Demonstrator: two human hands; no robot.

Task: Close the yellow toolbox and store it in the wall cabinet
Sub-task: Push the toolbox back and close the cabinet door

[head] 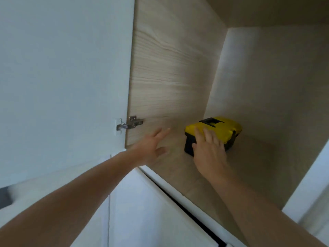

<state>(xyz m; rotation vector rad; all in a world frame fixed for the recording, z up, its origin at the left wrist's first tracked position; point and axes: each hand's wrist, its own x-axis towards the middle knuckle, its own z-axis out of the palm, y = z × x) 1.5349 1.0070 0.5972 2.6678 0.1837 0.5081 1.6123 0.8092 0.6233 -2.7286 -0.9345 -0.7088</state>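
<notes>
The small yellow plastic toolbox with a black base (216, 133) sits inside the open wall cabinet of pale wood-grain board (170, 72), standing on the cabinet floor toward the back, near the corner where the left side wall meets the rear panel. Its lid is down, and the black rectangular carry handle (210, 122) lies flat in a recess on top of the lid (a dark latch shows on the toolbox's right end). Your right hand (210, 152) is spread flat against the near end of the toolbox, fingers resting up on the yellow lid and thumb low beside the black base; it presses rather than grips. Your left hand (151, 147) is to the left of the toolbox, apart from it, fingers loose and extended, holding nothing, hovering over the cabinet floor. Further left of the toolbox, a shiny metal hinge (129, 123) joins the cabinet's side wall to the smooth white door (62, 77), which stands swung open.
</notes>
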